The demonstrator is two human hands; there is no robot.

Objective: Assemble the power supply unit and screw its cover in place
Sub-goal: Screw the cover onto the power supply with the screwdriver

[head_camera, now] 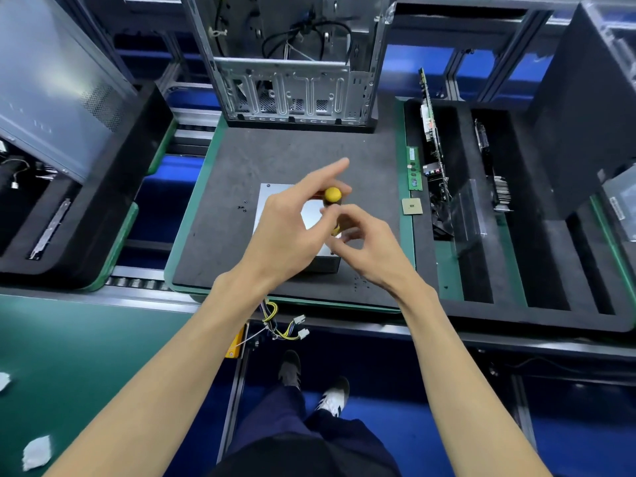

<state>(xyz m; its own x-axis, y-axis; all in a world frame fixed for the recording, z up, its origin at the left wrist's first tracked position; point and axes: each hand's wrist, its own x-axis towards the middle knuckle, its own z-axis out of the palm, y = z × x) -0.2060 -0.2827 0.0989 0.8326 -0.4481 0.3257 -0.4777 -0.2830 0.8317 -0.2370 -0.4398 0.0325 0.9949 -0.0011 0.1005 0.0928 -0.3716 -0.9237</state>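
- So both hands meet over the power supply unit (275, 197), a silver box sitting mid-frame on the dark grey foam mat (292, 156).
- Left hand (292, 232) wraps the yellow-and-black screwdriver (332, 196), which stands roughly upright over the box's right side, index finger sticking straight out toward the top of the frame.
- Right hand (361, 242) pinches lower down on the screwdriver with curled fingertips; the tip itself is hidden.
- A few tiny black screws (242, 207) lie on the mat just left of the box.
- The unit's wire bundle (282, 325) with white plugs hangs off the mat's near edge.
- An open computer case (292, 60) stands at top centre.
- A green RAM stick (414, 168) and a CPU chip (412, 206) sit right of the mat.
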